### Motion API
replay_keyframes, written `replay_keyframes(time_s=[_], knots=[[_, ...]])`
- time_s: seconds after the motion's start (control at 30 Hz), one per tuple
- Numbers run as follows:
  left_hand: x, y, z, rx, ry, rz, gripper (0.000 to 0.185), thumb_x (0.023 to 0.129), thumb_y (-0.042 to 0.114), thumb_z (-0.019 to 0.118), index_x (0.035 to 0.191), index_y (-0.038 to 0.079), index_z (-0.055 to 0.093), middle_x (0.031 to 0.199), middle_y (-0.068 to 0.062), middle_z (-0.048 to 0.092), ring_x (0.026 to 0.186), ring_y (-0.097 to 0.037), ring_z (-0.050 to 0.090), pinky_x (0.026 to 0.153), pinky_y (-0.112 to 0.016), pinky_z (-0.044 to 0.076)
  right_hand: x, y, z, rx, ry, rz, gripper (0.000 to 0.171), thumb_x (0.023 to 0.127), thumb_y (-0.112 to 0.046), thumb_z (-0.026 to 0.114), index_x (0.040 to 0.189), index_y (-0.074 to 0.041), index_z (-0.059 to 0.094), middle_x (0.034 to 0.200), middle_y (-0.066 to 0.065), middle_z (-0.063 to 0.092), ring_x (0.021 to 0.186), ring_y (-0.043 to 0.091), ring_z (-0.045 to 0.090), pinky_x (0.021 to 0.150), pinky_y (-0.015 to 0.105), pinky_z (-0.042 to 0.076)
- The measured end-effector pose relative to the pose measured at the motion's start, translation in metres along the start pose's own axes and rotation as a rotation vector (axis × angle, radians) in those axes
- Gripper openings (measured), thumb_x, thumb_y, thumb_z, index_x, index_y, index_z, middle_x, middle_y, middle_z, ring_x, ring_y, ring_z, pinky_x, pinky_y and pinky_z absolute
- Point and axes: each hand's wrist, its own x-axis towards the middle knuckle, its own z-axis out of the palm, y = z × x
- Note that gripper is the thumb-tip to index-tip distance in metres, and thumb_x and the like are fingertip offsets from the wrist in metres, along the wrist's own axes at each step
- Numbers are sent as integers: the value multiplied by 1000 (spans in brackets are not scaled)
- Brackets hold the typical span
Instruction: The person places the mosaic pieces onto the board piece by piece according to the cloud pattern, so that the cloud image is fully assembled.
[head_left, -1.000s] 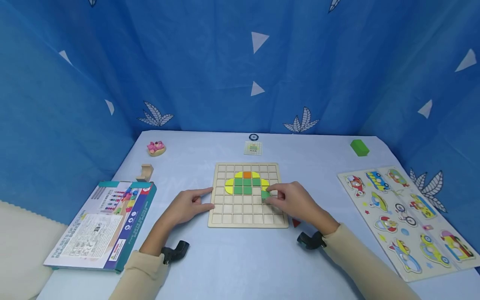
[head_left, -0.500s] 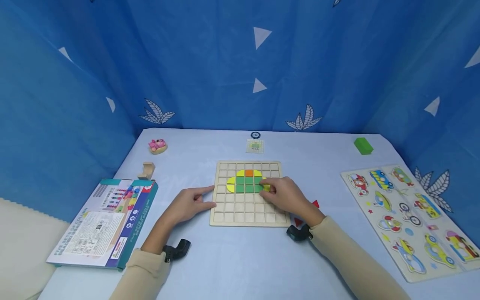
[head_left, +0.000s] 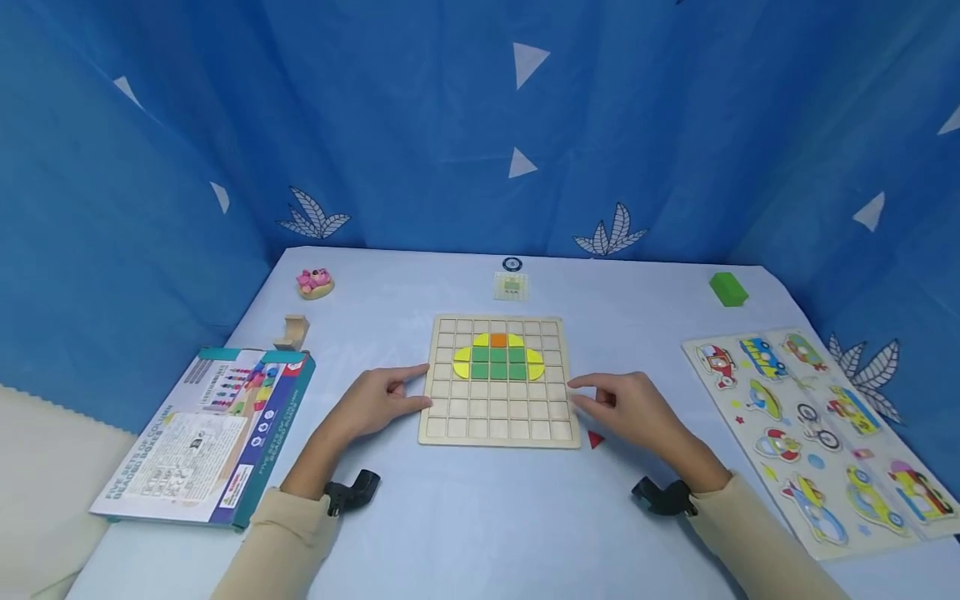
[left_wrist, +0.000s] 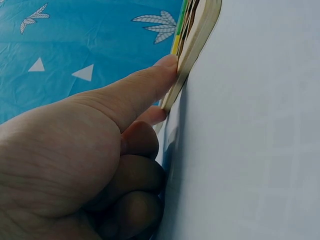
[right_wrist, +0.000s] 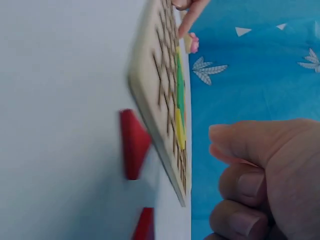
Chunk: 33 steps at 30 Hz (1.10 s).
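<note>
A wooden grid board (head_left: 498, 417) lies in the middle of the table, with yellow, green and orange tiles (head_left: 498, 358) set in its upper rows. My left hand (head_left: 408, 387) rests at the board's left edge, index finger and thumb against the wood; the left wrist view shows the index fingertip (left_wrist: 167, 62) on the board's edge (left_wrist: 192, 45). My right hand (head_left: 592, 393) lies on the table just off the right edge, fingers loosely curled and holding nothing. A red triangle piece (head_left: 596, 439) lies beside the board's near right corner, also visible as the red triangle (right_wrist: 134, 145) in the right wrist view.
A printed box (head_left: 202, 437) lies at the left, a small wooden piece (head_left: 292, 332) and a pink toy (head_left: 313, 283) behind it. A small card (head_left: 512, 287) sits behind the board, a green block (head_left: 728, 288) at far right. A vehicle puzzle board (head_left: 817, 425) fills the right side.
My right hand set a green tile into the board next to the right yellow piece, then drew back to the right, off the board. The left hand stayed at the left edge.
</note>
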Motion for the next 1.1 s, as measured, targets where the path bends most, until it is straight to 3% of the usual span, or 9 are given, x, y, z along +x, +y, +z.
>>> replay_keyframes(time_s=[0.2, 0.37, 0.5, 0.83, 1.1], knots=[[0, 2, 0, -3, -10, -11, 62, 87, 39, 82, 142, 19, 63, 59, 1, 46, 53, -15, 40, 52, -29, 30, -26, 5, -6, -48, -64, -15, 27, 88, -20, 83, 114, -18, 79, 55, -16, 42, 52, 3, 39, 50, 23, 35], [1, 2, 1, -1, -11, 1, 62, 87, 39, 82, 142, 19, 63, 59, 1, 47, 53, -15, 41, 53, -29, 31, -45, 14, -12, 19, -161, 43, 26, 86, -24, 84, 112, -24, 80, 56, -14, 41, 53, 4, 40, 52, 23, 34], [1, 2, -1, 13, -1, 8, 61, 88, 39, 81, 142, 18, 64, 59, 1, 47, 53, -15, 40, 53, -29, 31, -48, 21, -12, 46, -202, 41, 28, 87, -26, 83, 115, -25, 79, 58, -14, 43, 53, 4, 41, 51, 22, 34], [1, 2, -3, 4, -5, -6, 61, 88, 40, 81, 142, 19, 63, 60, 1, 47, 54, -15, 41, 52, -30, 31, -45, 18, -1, 18, -195, 11, 30, 88, -28, 83, 117, -25, 78, 56, -15, 42, 51, 4, 41, 50, 22, 33], [1, 2, -3, 1, -13, -6, 61, 88, 40, 81, 143, 20, 63, 59, 1, 46, 54, -16, 40, 52, -30, 31, -42, 7, 6, -31, -79, -43, 23, 86, -25, 85, 108, -20, 80, 55, -20, 38, 50, -1, 35, 50, 22, 30]])
